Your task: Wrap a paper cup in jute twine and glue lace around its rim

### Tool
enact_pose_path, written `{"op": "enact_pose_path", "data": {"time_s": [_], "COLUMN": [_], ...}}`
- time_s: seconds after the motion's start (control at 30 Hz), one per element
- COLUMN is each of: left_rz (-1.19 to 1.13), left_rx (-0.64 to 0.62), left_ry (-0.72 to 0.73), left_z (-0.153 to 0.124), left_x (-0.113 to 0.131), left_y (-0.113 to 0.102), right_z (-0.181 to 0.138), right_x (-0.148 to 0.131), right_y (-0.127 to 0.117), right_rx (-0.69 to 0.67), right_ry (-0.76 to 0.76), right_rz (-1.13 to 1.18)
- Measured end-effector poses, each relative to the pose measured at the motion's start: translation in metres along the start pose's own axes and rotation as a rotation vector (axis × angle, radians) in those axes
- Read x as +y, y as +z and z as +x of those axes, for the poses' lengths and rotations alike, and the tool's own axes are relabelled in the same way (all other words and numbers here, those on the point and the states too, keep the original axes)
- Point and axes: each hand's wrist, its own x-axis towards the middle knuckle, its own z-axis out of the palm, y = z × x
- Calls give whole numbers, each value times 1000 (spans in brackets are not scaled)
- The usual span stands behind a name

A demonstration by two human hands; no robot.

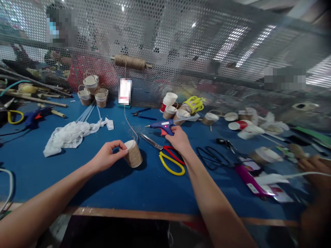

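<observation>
Between the fingers of my left hand [113,155] is the rim of a paper cup [133,155] wrapped in brown twine, tilted just over the table. A strand of twine [129,122] runs from the cup up toward a twine spool [130,62] on the mesh. My right hand [178,137] is closed round the handle of a blue glue gun [164,126] with an orange trigger, its nozzle pointing left. Below that hand lie scissors [165,155] with one red and one yellow handle loop, blades toward the cup.
Small twine-wrapped baskets [92,90] are stacked at the back left, near white lace [68,136]. Pliers [142,113] and more cups [170,100] stand behind the glue gun. At right are a black cord [212,158], a purple object [253,181] and another person's hand [314,167].
</observation>
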Motion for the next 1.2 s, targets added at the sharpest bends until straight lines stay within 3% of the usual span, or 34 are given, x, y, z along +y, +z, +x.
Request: {"op": "enact_pose_path", "data": {"time_s": [0.23, 0.33, 0.5, 0.7, 0.93, 1.2], "left_rz": [-27, -68, -127, -105, -114, -64], "left_rx": [21, 25, 67, 102, 101, 124], "left_ry": [-6, -35, -100, -87, -88, -90], "left_z": [3, 4, 4, 2, 2, 1], "left_x": [-6, -7, -7, -6, -5, -6], "left_y": [-2, -2, 0, 4, 5, 5], "right_z": [-62, -80, -96, -95, -99, -102], "right_x": [-22, -23, -9, -9, -20, -17], "right_y": [-11, -7, 3, 8, 9, 11], "right_rx": [-258, -368, -274, -248, -262, -241], "right_ry": [-203, -278, -336, -501, -472, -413], "right_rz": [404, 409, 173, 176, 250, 136]}}
